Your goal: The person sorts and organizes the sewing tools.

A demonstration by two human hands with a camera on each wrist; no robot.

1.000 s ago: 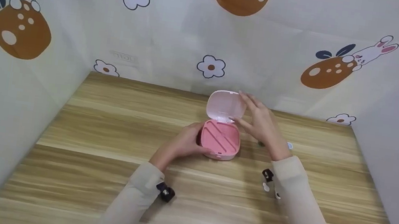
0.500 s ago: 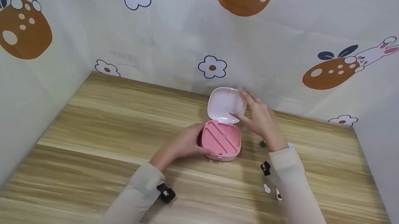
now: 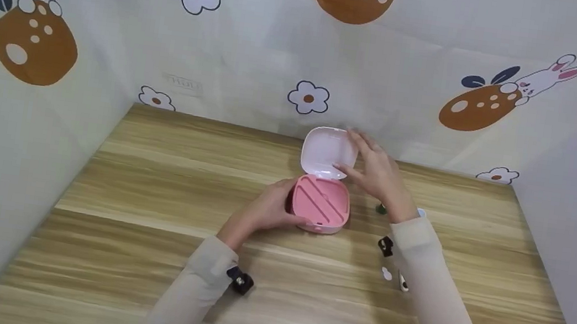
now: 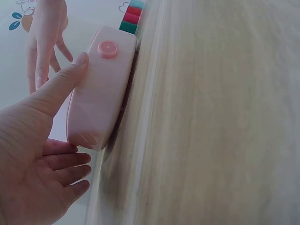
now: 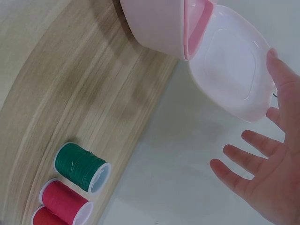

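A small pink storage box [image 3: 337, 196] with diagonal dividers stands on the table, its pale hinged lid [image 3: 323, 150] raised at the back. My left hand [image 3: 270, 204] grips the box at its left front corner. In the left wrist view the thumb lies at the top edge near a round pink clasp [image 4: 108, 48], with the other fingers around the side. At the lid's right edge my right hand [image 3: 380, 175] pinches the rim. The right wrist view shows its thumb on the lid's inner face [image 5: 229, 65], the remaining fingers spread apart.
Right of the box lie thread spools: a green spool [image 5: 79, 166], a crimson spool [image 5: 65, 201] and a red spool [image 5: 47, 217]. Small white pieces [image 3: 386, 273] lie beside the right forearm, which partly hides them. A patterned cloth wall [image 3: 245, 67] rises behind the table.
The lid has tilted farther back, opening wider, with the right hand moving along at its edge. In the last half second it has stayed nearly still. The left hand keeps its place.
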